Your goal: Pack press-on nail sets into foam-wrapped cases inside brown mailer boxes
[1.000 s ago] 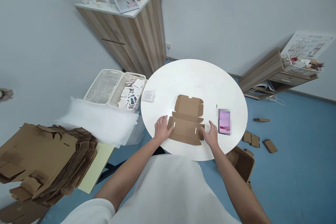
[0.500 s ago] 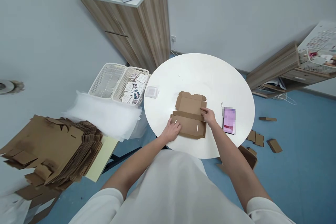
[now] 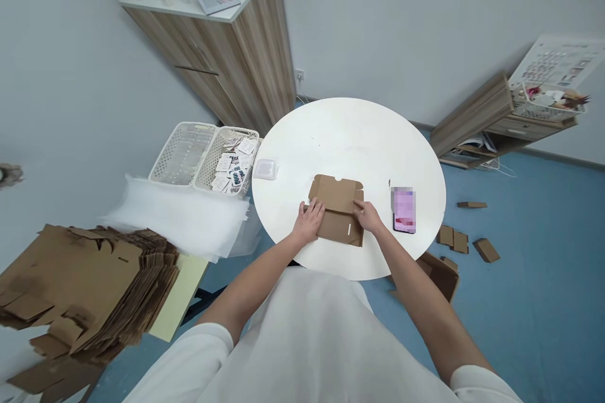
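Note:
A brown cardboard box blank (image 3: 336,201) lies partly folded on the round white table (image 3: 350,138), near its front edge. My left hand (image 3: 309,220) presses on the blank's left side with its fingers curled over the edge. My right hand (image 3: 367,216) grips the right side, fingers bent round the flap. A phone with a pink screen (image 3: 404,210) lies just right of my right hand. A small clear plastic case (image 3: 265,169) sits at the table's left edge.
Two white baskets (image 3: 182,154), one holding several small cards (image 3: 234,164), stand left of the table above white foam sheets (image 3: 179,217). A stack of flat cardboard blanks (image 3: 85,289) lies at the left. Cardboard scraps (image 3: 463,242) litter the blue floor. A wooden cabinet (image 3: 231,56) stands behind.
The blank's side flaps have been folded inward, so it looks narrower. Both hands have moved closer together onto its left and right sides.

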`<state>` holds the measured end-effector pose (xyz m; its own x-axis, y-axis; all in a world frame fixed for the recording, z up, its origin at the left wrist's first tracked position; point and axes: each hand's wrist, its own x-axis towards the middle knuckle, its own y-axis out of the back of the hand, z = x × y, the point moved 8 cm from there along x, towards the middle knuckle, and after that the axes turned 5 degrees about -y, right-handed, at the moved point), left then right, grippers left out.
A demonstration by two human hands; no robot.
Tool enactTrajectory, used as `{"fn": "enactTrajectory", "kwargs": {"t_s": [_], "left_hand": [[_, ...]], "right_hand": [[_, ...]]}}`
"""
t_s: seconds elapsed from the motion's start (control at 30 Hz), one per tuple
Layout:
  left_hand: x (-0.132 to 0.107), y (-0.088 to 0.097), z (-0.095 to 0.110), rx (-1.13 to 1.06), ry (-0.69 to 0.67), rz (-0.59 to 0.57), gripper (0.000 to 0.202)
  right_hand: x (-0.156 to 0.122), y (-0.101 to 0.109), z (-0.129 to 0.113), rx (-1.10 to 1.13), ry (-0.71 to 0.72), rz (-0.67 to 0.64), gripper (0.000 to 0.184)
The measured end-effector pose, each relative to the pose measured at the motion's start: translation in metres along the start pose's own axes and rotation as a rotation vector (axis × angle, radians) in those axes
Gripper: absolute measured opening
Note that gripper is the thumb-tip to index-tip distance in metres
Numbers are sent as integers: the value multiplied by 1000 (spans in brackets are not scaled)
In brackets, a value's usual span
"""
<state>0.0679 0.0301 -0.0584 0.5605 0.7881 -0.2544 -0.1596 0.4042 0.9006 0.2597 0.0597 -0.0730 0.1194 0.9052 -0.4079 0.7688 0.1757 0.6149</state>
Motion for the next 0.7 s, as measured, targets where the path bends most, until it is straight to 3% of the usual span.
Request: {"fn": "enactTrajectory", "kwargs": {"t_s": [0.1, 0.23, 0.4, 0.47, 0.6, 0.7], "left_hand": [[-1, 2, 1, -46, -7, 37, 100], [-1, 3, 0, -24, 28, 10, 99], [-13, 11, -2, -7, 45, 37, 112], [-26, 15, -15, -54, 134, 114, 117], [-64, 7, -60, -248, 525, 213, 104], [-74, -9, -73, -411, 608, 192, 90]], "right_hand": [[-22, -2, -17, -404, 142, 104, 74], [-51, -43, -30, -753, 427, -99, 102], [-54, -59, -25, -887, 428, -89, 107], [-52, -59, -24, -885, 431, -86, 105], [-50, -59, -23, -862, 440, -90, 104], [-50, -62, -21, -873, 427, -92, 102]]}}
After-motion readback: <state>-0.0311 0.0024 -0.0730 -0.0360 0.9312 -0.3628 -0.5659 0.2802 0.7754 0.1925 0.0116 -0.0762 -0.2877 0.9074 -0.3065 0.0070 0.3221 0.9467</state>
